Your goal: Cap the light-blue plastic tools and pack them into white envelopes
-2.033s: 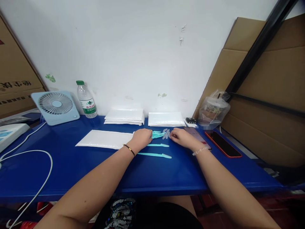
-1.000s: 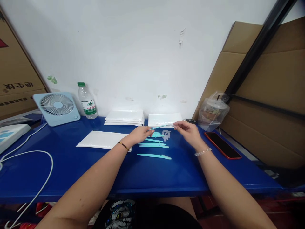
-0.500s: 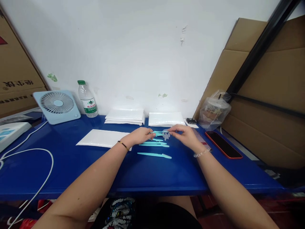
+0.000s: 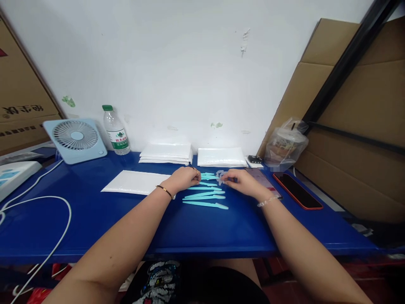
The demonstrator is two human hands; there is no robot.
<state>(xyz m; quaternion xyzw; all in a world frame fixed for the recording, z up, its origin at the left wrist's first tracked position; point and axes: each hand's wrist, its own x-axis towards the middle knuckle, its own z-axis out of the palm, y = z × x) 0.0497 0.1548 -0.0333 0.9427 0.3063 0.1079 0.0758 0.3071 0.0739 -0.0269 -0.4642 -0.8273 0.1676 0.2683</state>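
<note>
Several teal eyebrow razors point(image 4: 207, 195) lie roughly side by side on the blue table, blades toward the right. My left hand point(image 4: 186, 177) is closed at the handle ends of the farthest razors point(image 4: 209, 176), its fingertips pinched on one of them. Across from it, my right hand point(image 4: 240, 181) has thumb and fingers drawn together beside a small heap of clear plastic pieces point(image 4: 219, 174). What sits between those right fingertips is too small to make out. Under my left wrist lies a white padded envelope point(image 4: 133, 182).
Two stacks of white envelopes point(image 4: 166, 153) stand against the wall. To the left are a water bottle point(image 4: 117, 131), a blue fan point(image 4: 76, 139) and a white cable point(image 4: 68, 215). On the right lie a phone point(image 4: 297, 192) and a bagged drink cup point(image 4: 284, 145); cardboard point(image 4: 357, 105) borders that side.
My hands held a razor between them; now they are apart, both lower near the table. More razors lie spread out in the row, and my right hand has stayed by the clear pieces.
</note>
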